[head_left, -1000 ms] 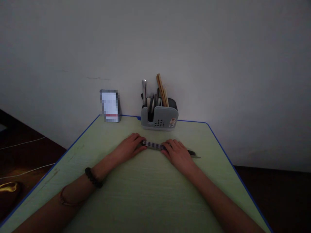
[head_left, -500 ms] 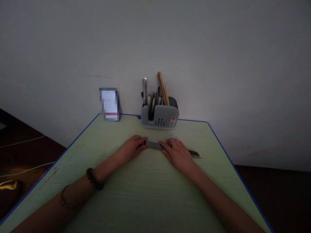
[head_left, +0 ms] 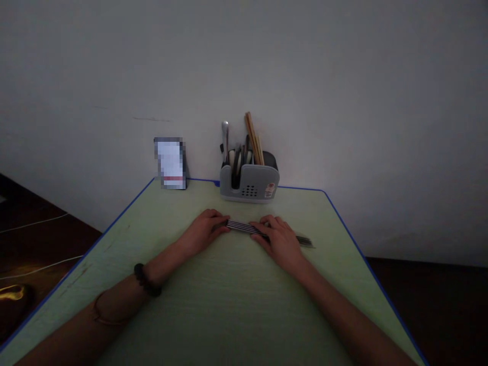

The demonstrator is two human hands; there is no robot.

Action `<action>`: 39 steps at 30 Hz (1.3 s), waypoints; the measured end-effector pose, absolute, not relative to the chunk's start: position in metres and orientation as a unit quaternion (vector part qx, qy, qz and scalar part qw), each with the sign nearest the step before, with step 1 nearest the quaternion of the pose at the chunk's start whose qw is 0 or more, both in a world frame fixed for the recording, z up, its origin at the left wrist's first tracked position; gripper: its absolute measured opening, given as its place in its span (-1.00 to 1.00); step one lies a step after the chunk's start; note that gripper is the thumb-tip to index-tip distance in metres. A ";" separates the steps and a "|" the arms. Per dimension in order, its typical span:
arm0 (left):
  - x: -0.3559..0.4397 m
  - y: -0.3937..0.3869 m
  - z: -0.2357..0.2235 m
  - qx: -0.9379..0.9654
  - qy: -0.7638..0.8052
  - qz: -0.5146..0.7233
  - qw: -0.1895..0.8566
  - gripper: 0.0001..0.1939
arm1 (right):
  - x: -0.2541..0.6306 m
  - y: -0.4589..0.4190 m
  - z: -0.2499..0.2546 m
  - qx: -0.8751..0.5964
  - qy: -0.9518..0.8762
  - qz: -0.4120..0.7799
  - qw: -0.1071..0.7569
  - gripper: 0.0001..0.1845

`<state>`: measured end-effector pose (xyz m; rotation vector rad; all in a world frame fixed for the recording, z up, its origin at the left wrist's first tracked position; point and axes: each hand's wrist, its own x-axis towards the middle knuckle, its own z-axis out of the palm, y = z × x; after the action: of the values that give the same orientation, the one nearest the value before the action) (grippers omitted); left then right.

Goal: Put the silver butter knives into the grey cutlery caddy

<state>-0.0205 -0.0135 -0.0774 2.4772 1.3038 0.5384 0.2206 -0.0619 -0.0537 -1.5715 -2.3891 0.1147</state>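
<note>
A row of dark chopsticks [head_left: 240,226], pressed side by side with pale lines between them, lies just above or on the table, slanting slightly down to the right. My left hand [head_left: 208,227] pinches their left end between thumb and fingers. Around their middle, my right hand [head_left: 277,238] has its thumb on the near side and its fingers over the far side. Past that hand the thinner ends stick out to the right, somewhat blurred and uneven. The part under my right palm is hidden.
Against the wall stands a grey utensil holder [head_left: 263,179] with a spoon [head_left: 225,133], wooden chopsticks [head_left: 253,134] and knife-like handles. To its left leans a phone-like screen [head_left: 170,162], pixelated. The pale green table [head_left: 229,305] has a blue edge. White cables lie on the floor at left.
The right thumb has shifted slightly down and away from the chopsticks' near side. Their right ends look more fanned and blurred now. My left hand keeps its pinch; the view has drifted slightly.
</note>
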 end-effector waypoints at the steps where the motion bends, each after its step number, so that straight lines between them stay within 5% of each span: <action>1: -0.021 -0.013 -0.078 0.862 0.447 0.188 0.147 -0.67 | 0.221 -0.062 -0.054 -0.544 -0.826 0.038 0.138 -0.65; 29: -0.012 -0.018 -0.065 0.779 0.523 0.236 0.253 -0.76 | 0.217 -0.062 -0.057 -0.517 -0.849 -0.039 0.098 -0.64; 39: -0.008 -0.029 -0.064 0.837 0.522 0.158 0.036 -0.74 | 0.217 -0.061 -0.059 -0.527 -0.843 -0.044 0.100 -0.62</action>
<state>-0.0079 -0.0289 -0.0635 2.5724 1.6031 0.4864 0.2167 -0.0610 -0.0587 -1.5582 -2.4913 -0.1312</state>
